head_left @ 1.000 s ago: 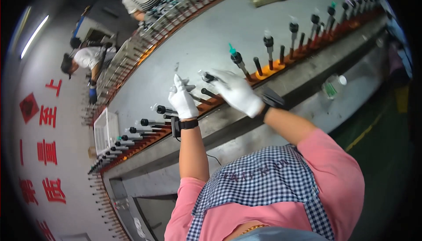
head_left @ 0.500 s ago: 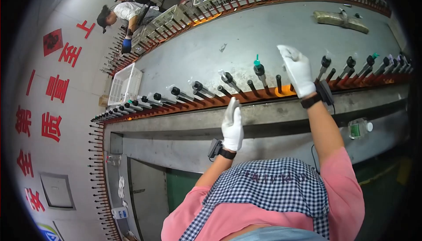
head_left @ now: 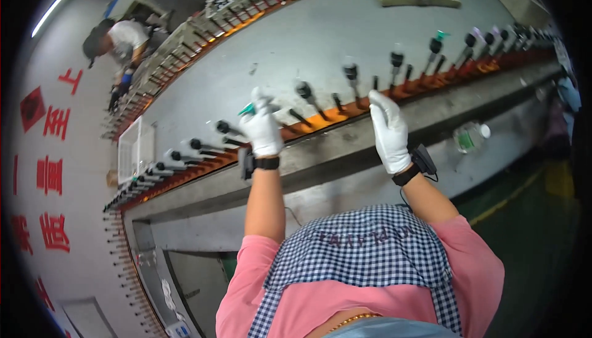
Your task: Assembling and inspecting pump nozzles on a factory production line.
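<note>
I have my left hand (head_left: 262,127), in a white glove, closed around a small teal-tipped part (head_left: 247,109) right at the orange rail (head_left: 320,119) that runs along the edge of the grey workbench (head_left: 296,36). My right hand (head_left: 388,130), also gloved, hangs just in front of the rail with its fingers loosely extended and nothing in its grip. A row of black pegs (head_left: 304,91) stands along the rail, some capped with dark knobs; one far to the right carries a teal cap (head_left: 441,35). A clear plastic bottle (head_left: 471,136) lies on the lower ledge to my right. Another person (head_left: 117,36) bends over the far bench.
</note>
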### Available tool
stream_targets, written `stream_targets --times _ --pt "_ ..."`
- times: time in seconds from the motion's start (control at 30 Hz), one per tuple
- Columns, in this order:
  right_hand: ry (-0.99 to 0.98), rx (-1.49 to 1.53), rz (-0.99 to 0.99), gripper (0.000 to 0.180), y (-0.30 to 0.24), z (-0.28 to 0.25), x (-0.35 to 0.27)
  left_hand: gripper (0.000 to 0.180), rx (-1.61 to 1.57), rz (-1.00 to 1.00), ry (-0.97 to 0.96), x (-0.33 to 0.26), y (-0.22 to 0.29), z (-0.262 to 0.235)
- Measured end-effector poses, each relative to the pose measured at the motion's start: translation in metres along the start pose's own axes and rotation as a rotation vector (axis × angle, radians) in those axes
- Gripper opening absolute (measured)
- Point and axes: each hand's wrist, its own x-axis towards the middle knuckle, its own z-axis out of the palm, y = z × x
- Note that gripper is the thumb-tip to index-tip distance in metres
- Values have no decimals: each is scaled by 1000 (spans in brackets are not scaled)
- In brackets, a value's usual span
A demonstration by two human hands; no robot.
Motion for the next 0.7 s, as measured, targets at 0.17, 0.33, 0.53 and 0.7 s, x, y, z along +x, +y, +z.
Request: stream_targets --times 0.17,0.33,0.53,0.7 --pt "288 -237 -150 48 -3 -36 60 34 172 288 115 -34 -8 -11" --pt "-134 -10 108 32 -6 -9 121 39 296 155 0 -110 -52 -24" --pt "-301 -15 321 35 4 -1 137 43 226 174 -187 -122 -29 55" --pt "-102 -27 -258 21 8 -27 107 36 281 -39 -258 -61 -10 147"
